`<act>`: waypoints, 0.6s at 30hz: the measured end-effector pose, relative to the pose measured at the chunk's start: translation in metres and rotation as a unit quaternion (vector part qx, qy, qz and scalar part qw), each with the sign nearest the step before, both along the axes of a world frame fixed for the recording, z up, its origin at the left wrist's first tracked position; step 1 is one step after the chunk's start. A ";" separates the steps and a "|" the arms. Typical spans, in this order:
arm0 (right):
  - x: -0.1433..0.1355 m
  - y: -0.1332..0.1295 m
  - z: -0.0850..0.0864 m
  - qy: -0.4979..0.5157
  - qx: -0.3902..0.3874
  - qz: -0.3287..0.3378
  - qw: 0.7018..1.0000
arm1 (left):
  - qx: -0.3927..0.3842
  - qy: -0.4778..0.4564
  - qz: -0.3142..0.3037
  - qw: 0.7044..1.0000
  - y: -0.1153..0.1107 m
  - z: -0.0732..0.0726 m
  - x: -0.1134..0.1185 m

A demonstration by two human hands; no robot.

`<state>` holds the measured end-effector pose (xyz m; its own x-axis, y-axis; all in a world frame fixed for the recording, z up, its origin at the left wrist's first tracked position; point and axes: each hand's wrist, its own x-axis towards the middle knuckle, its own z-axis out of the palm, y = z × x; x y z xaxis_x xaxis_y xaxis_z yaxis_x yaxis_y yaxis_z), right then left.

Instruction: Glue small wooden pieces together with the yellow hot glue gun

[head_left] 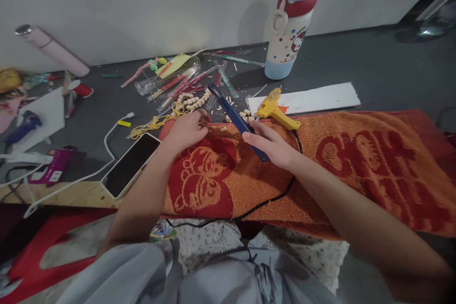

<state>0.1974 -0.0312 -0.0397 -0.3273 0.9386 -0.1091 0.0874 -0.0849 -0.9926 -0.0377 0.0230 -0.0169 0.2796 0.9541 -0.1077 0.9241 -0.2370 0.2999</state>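
My right hand (pixel 267 142) is closed around a long, slim dark blue tool (pixel 233 113) with a metal piece at its far end. The tool tilts up and to the left above the towel; its exact kind is unclear. My left hand (pixel 190 129) rests palm down at the towel's upper edge, fingers loosely bent, with the thumb apart from them. Nothing shows in it, though its underside is hidden. Just beyond it lie a chain of small beige pieces (pixel 194 100) and a bundle of yellow cord (pixel 153 126). Loose beige bits (pixel 245 114) are scattered behind the tool.
A yellow glue gun (pixel 276 110) lies against a white strip (pixel 320 99), its black cord crossing the orange towel (pixel 306 190). A bottle (pixel 290 33) stands behind. At left are a phone (pixel 131 164), white cables, a purple box (pixel 53 165) and a pink flask (pixel 57 52).
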 end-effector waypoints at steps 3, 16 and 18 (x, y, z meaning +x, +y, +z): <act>0.000 0.000 0.000 0.004 0.003 0.002 1.000 | 0.004 0.030 -0.003 1.000 0.000 0.005 -0.002; 0.000 0.000 -0.002 0.010 0.003 0.006 1.000 | -0.043 0.086 -0.053 0.994 -0.001 0.014 -0.004; 0.000 0.000 -0.003 0.009 0.002 0.007 1.000 | -0.039 0.084 -0.055 0.994 -0.001 0.014 -0.003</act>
